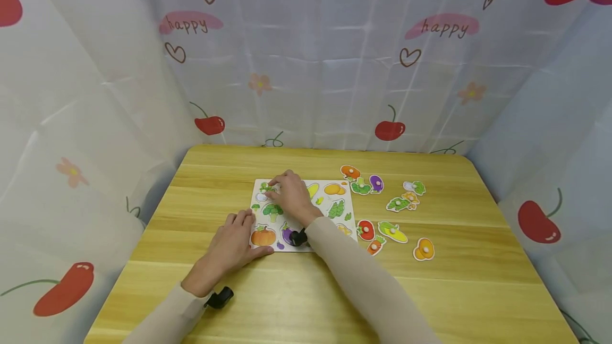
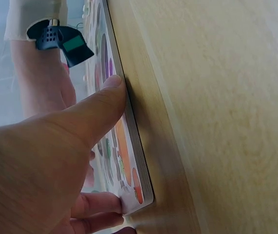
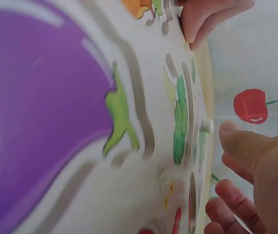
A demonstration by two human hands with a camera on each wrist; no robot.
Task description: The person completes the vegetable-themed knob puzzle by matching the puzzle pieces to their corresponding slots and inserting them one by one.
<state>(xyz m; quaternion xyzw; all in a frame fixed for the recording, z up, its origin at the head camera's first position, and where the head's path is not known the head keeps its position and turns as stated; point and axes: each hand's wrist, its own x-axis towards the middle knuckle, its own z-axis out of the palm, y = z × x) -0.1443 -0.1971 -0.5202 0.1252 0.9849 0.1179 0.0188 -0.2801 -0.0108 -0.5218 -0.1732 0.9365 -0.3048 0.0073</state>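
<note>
A white puzzle board printed with vegetables lies flat on the table. My left hand rests at its near left corner, the thumb laid over the front edge and the other fingers against the left side. Reaching across the board, my right hand is over the far left, beside a white-and-green vegetable piece. In the right wrist view a white knob stands just off the thumb tip, with a small gap, and the fingers are spread apart. A large purple eggplant picture fills the near part of that view.
Loose knobbed pieces lie right of the board: an eggplant, a broccoli, a leafy cabbage, a tomato, a corn cob, a carrot and an orange-yellow piece. A cherry-print curtain hangs behind the wooden table.
</note>
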